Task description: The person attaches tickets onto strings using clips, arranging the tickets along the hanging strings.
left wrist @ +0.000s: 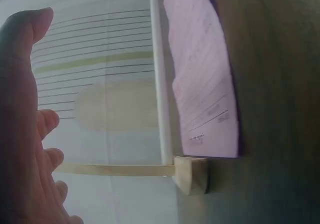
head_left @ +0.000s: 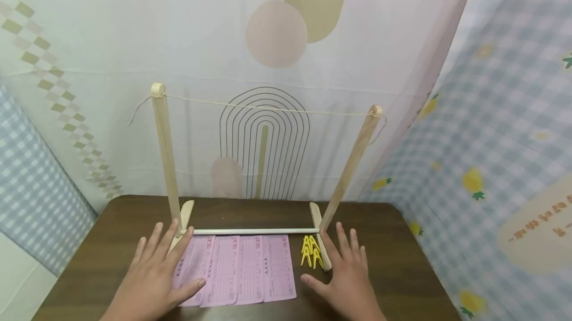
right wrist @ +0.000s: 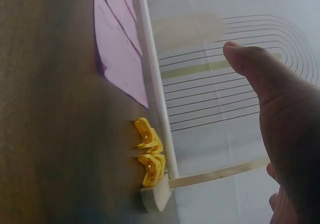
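Note:
My left hand point(head_left: 154, 274) is held with straight, spread fingers over the left end of a row of pink printed paper slips point(head_left: 279, 271), its fingertips near the foot of a wooden post point(head_left: 166, 157). Several slips overlap side by side, the leftmost partly hidden by that hand. With fingers likewise spread, my right hand point(head_left: 350, 281) is beside several yellow clothespins point(head_left: 306, 251) and the foot of the right post point(head_left: 350, 172). Neither hand holds anything; both wrist views show them raised off the tabletop. A thin string point(head_left: 268, 109) spans the two post tops.
A white rod point(head_left: 254, 231) joins the posts low down, behind the slips. Flat wooden feet point(head_left: 186, 214) carry the frame on a dark brown table point(head_left: 393, 241). Patterned cloth point(head_left: 192, 38) hangs behind, with checked cloth point(head_left: 447, 162) on the right.

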{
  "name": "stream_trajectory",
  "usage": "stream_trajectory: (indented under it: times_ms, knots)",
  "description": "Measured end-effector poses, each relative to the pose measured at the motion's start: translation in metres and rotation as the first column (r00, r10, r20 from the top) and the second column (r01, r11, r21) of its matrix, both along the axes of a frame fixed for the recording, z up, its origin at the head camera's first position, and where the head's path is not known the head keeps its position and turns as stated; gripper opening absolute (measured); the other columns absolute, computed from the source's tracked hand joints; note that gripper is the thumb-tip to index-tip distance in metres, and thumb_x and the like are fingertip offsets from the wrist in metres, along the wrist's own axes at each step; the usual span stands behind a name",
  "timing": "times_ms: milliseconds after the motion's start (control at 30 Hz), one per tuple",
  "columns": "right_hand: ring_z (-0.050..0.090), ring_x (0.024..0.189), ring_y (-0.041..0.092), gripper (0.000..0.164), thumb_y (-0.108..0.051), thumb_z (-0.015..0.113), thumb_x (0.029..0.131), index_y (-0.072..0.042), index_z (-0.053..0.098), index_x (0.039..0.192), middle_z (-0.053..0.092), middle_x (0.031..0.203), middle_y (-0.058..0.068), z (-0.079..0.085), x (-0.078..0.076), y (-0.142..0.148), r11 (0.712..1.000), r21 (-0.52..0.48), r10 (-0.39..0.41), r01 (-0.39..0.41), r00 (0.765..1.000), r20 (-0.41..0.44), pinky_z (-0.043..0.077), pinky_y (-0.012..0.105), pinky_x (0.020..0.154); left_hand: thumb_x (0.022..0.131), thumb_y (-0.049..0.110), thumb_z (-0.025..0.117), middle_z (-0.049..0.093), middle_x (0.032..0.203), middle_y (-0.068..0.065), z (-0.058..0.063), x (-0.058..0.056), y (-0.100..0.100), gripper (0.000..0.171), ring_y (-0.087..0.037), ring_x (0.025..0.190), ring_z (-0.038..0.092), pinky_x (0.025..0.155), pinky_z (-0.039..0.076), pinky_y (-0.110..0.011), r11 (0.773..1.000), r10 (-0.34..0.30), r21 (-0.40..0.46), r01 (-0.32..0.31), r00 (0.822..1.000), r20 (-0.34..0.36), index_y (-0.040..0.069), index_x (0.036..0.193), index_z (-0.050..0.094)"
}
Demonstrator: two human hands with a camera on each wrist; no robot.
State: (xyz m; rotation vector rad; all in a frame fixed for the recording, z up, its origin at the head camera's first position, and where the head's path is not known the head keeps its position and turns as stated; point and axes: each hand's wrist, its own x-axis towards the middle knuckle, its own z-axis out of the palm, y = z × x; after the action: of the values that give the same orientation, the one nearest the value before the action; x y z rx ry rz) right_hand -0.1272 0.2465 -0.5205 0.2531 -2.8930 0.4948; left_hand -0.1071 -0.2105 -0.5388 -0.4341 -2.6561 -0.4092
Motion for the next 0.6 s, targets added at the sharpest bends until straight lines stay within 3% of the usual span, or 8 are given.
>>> stream_trajectory:
  times_ms: [133,267,400,533,600]
  knots:
    - [0.010,0.172,0.058,0.120,-0.084,0.083,0.082,-0.045,0.024,0.179,0.014,0.190,0.012,-0.008,-0.001,0.000,1.000,0.001,0.001,-0.001,1.000,-0.005,0.022,0.091,0.124,0.088,0.076,0.082,0.031,0.184,-0.021,-0.009,-0.001,0.000,0.115,-0.039,0.177,0.002,0.138,-0.021,-0.046,1.000,0.000,0.015,0.000,1.000,0.006,0.024,0.178,0.034]
    - [0.015,0.171,0.058,0.120,-0.079,0.087,0.083,-0.048,0.021,0.178,0.021,0.188,0.015,-0.018,0.000,0.000,1.000,-0.009,0.010,-0.010,1.000,-0.027,0.024,0.089,0.124,0.088,0.075,0.082,0.033,0.183,-0.021,-0.015,0.001,0.001,0.112,-0.037,0.178,0.004,0.136,-0.023,-0.038,1.000,0.001,0.023,-0.002,1.000,0.015,0.021,0.176,0.038]
    - [0.019,0.171,0.056,0.119,-0.074,0.090,0.083,-0.046,0.024,0.178,0.025,0.187,0.016,-0.029,0.001,0.001,1.000,-0.018,0.012,-0.012,1.000,-0.027,0.025,0.087,0.126,0.090,0.074,0.082,0.032,0.184,-0.019,-0.021,0.004,0.001,0.108,-0.035,0.178,0.005,0.135,-0.024,-0.037,0.999,0.007,0.038,-0.009,0.999,0.050,0.019,0.174,0.042]
    - [0.019,0.171,0.054,0.117,-0.073,0.089,0.085,-0.042,0.027,0.178,0.026,0.187,0.015,-0.038,-0.002,0.003,1.000,-0.016,0.013,-0.013,1.000,-0.009,0.028,0.083,0.128,0.091,0.071,0.082,0.033,0.183,-0.019,-0.027,0.004,0.000,0.105,-0.039,0.177,0.012,0.138,-0.020,-0.046,0.998,0.008,0.056,-0.012,0.998,0.064,0.019,0.174,0.044]
    - [0.019,0.172,0.052,0.113,-0.071,0.090,0.086,-0.038,0.032,0.178,0.027,0.186,0.014,-0.043,-0.005,0.005,1.000,-0.019,0.021,-0.021,1.000,-0.005,0.031,0.083,0.126,0.092,0.071,0.082,0.035,0.182,-0.020,-0.029,0.003,-0.001,0.103,-0.044,0.174,0.020,0.141,-0.009,-0.061,0.997,0.009,0.072,-0.015,0.997,0.077,0.019,0.173,0.045]
